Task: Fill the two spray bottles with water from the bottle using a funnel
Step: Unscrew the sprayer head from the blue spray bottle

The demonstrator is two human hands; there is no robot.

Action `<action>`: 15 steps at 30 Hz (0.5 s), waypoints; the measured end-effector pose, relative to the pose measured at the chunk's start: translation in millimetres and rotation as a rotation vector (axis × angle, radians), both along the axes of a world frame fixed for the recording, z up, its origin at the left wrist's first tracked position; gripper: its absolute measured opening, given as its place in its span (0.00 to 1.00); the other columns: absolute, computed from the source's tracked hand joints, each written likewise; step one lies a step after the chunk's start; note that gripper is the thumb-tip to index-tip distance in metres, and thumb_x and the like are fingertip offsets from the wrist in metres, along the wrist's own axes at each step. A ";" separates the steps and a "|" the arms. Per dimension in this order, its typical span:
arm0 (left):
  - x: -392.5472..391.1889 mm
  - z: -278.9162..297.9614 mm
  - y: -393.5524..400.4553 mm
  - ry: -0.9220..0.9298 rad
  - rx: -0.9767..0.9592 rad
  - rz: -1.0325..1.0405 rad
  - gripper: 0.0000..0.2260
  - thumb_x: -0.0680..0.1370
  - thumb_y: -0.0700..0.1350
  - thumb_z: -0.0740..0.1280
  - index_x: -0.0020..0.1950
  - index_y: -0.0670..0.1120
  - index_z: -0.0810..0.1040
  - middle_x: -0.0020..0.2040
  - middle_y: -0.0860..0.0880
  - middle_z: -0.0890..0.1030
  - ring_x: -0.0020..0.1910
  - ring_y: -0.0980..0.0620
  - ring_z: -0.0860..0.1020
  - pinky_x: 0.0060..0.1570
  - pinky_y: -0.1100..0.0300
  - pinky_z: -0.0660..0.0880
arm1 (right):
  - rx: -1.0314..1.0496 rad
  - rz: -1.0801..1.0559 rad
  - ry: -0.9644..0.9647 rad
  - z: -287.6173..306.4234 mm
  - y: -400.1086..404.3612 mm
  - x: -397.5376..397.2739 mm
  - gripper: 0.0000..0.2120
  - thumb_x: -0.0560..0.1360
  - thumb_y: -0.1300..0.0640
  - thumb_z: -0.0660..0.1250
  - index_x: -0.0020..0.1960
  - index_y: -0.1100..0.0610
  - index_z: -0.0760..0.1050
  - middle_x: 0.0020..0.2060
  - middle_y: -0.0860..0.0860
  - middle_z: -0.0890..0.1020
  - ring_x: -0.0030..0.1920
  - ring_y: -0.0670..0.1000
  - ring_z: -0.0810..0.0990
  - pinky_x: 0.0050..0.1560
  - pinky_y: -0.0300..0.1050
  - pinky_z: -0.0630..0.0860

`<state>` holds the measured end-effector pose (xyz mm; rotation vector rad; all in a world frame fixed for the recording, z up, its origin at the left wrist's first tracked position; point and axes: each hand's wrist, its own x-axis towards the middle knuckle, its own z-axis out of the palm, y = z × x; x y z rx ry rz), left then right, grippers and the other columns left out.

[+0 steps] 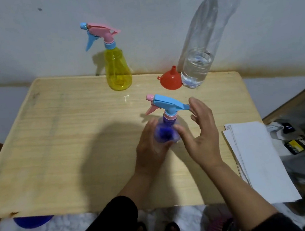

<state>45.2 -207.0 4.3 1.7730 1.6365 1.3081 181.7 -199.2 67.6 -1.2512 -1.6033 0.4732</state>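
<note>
A blue spray bottle point(165, 131) with a blue and pink trigger head stands upright near the middle of the wooden table point(71, 143). My left hand point(151, 147) grips its body from the left. My right hand point(202, 128) is beside it on the right, fingers straight, fingertips at the back end of the trigger head. A yellow spray bottle point(118, 70) with a pink and blue head stands at the table's far edge. An orange funnel point(171, 80) lies mouth down beside a tall clear water bottle point(197, 68), which holds water only in its lower part.
A stack of white paper point(257, 158) lies over the table's right edge. A low shelf with dark small items point(297, 144) is at the right. A blue round object point(33, 221) shows under the table's front left. A white wall stands behind.
</note>
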 end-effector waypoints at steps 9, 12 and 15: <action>-3.8 -9.9 8.0 0.043 0.019 0.027 0.27 0.71 0.58 0.66 0.65 0.44 0.73 0.64 0.48 0.77 0.62 0.57 0.72 0.57 0.80 0.61 | 0.117 0.303 -0.201 17.3 40.9 0.0 0.24 0.71 0.64 0.72 0.65 0.56 0.73 0.56 0.53 0.80 0.55 0.47 0.77 0.57 0.46 0.76; 0.4 -18.9 9.6 0.126 0.061 0.054 0.28 0.75 0.63 0.58 0.64 0.42 0.73 0.61 0.45 0.79 0.58 0.53 0.76 0.59 0.77 0.61 | 0.096 0.311 -0.191 12.9 43.3 3.3 0.26 0.69 0.63 0.74 0.66 0.55 0.73 0.53 0.52 0.81 0.51 0.47 0.78 0.55 0.48 0.77; 2.8 -24.6 10.5 0.097 0.076 0.086 0.27 0.75 0.63 0.58 0.63 0.43 0.74 0.59 0.44 0.80 0.57 0.53 0.76 0.57 0.78 0.61 | 0.071 0.320 -0.186 9.7 43.8 5.0 0.31 0.68 0.62 0.75 0.67 0.49 0.70 0.52 0.48 0.79 0.50 0.45 0.77 0.53 0.46 0.77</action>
